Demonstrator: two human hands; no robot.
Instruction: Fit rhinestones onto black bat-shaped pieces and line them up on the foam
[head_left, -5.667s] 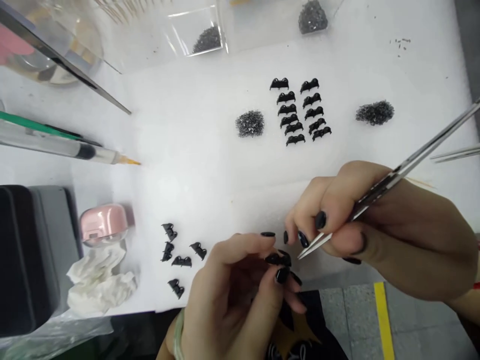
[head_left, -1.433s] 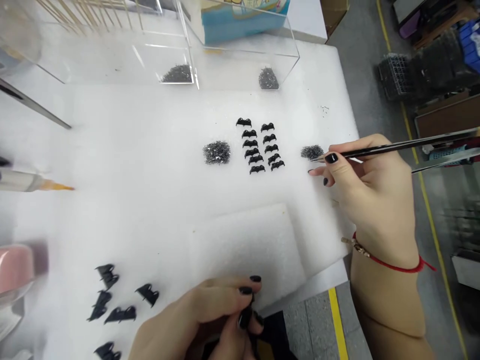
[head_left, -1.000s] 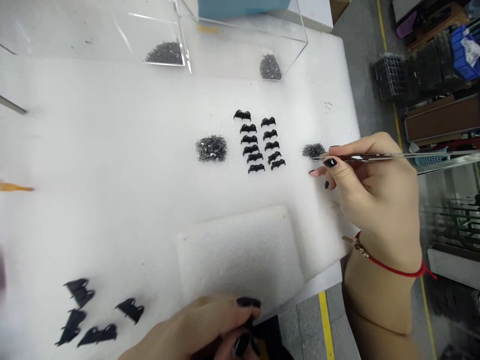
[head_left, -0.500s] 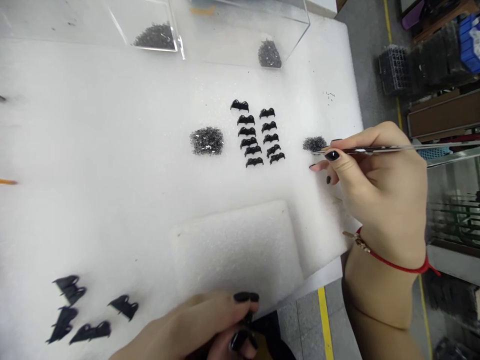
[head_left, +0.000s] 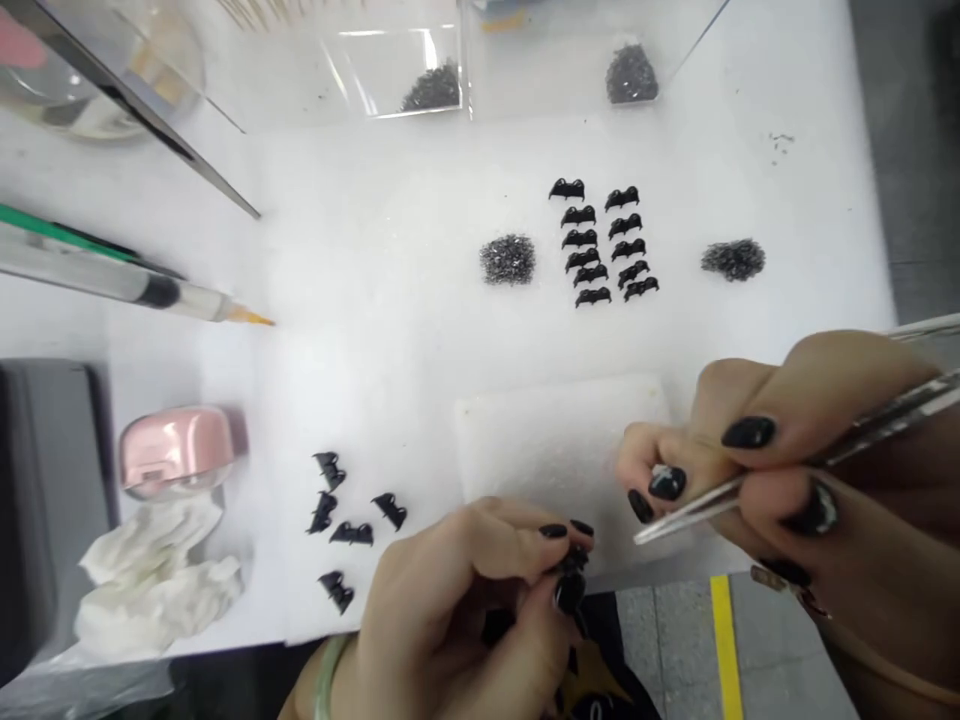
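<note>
My left hand pinches a small black plastic part between thumb and fingers at the bottom centre; fingertips cover most of it. In my right hand are metal tweezers, their tips pointing left towards the pinched part but apart from it. Whether a tiny piece sits in the tips I cannot tell. Under and behind my hands lies a white foam block. Two columns of black double-arched parts stand beyond it, between a centre heap of tiny dark pieces and a right-hand heap.
Several loose black parts lie at the lower left. Along the left are a syringe with an orange tip, a pink case, crumpled tissue and another metal tool. Clear boxes stand at the back.
My right hand has drawn back from the right-hand heap towards my left hand, tweezers still held. The view has swung left, bringing the syringe and pink case in. My left hand keeps its pinch.
</note>
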